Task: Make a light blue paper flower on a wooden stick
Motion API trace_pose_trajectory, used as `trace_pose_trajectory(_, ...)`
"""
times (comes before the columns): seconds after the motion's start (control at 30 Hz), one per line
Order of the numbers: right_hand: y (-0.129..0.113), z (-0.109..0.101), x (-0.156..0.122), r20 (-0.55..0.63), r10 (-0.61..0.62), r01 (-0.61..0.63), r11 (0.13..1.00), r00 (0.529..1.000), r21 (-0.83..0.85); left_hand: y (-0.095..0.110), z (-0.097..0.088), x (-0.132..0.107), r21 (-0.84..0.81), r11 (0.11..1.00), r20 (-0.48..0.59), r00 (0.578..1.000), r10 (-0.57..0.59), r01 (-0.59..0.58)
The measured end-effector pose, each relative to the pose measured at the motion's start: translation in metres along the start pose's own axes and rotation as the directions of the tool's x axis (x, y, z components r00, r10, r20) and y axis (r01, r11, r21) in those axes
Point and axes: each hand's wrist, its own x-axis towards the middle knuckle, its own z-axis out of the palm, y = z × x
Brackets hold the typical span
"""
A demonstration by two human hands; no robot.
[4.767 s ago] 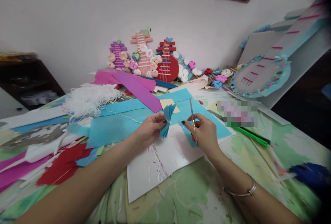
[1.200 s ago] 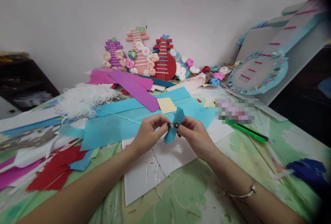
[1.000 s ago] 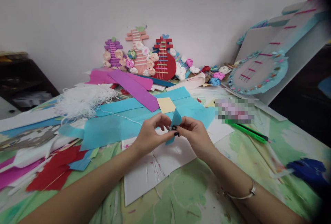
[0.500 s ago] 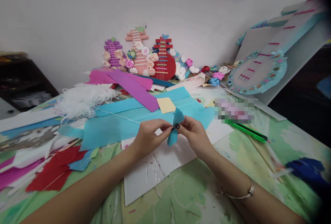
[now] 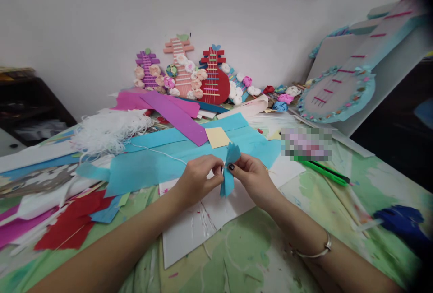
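My right hand (image 5: 253, 174) pinches a folded piece of blue crepe paper (image 5: 232, 151) at its middle, thumb in front. The paper fans out above and below the pinch, like a bow. Just left of it, my left hand (image 5: 202, 176) is closed in a pinch on a white string (image 5: 162, 152), which runs from a tangled white pile to behind this hand. A short pale bit of it shows between the fingertips and the paper's middle. Under both hands lies a white board (image 5: 189, 234) with dried glue streaks.
Blue crepe sheets (image 5: 142, 171), a purple strip (image 5: 176, 119) and a yellow paper square (image 5: 217, 137) lie beyond my hands. The white string pile (image 5: 108, 130) is at left. A green cutter (image 5: 324, 172) and a blue glue gun (image 5: 399, 223) lie at right. Paper-flower-decorated lutes (image 5: 216, 85) stand against the wall.
My left fingertips have drawn slightly left, away from the paper's middle. The folded blue paper has turned a little more upright in my right hand.
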Motion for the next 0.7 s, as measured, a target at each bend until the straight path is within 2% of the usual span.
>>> trace_pose_trajectory(0.07,0.0002,-0.0006,0.0003,-0.011,-0.005,0.005,1.000,1.000,0.017,-0.0003,-0.0008,0.0010,-0.036,0.999,0.017,0.999,-0.027,0.027)
trace_pose_trajectory(0.17,-0.0001,-0.0012,0.0002,0.001,0.009,-0.010,0.999,1.000,0.051,0.0004,-0.0032,0.0037,-0.159,0.977,0.053,0.990,-0.133,0.139)
trace_pose_trajectory(0.3,-0.0009,-0.0002,-0.0007,0.038,0.036,-0.041,0.989,0.999,0.143,0.0025,-0.0073,0.0061,-0.393,0.879,0.118,0.963,-0.242,0.269)
trace_pose_trajectory(0.47,-0.0014,0.0000,-0.0008,0.038,0.065,-0.071,0.978,0.997,0.197,0.0031,-0.0103,0.0053,-0.456,0.856,0.206,0.964,-0.167,0.246)
trace_pose_trajectory(0.7,-0.0030,0.0000,-0.0001,0.045,0.110,-0.118,0.951,0.993,0.286,0.0022,-0.0091,0.0022,-0.486,0.843,0.209,0.967,-0.144,0.231)
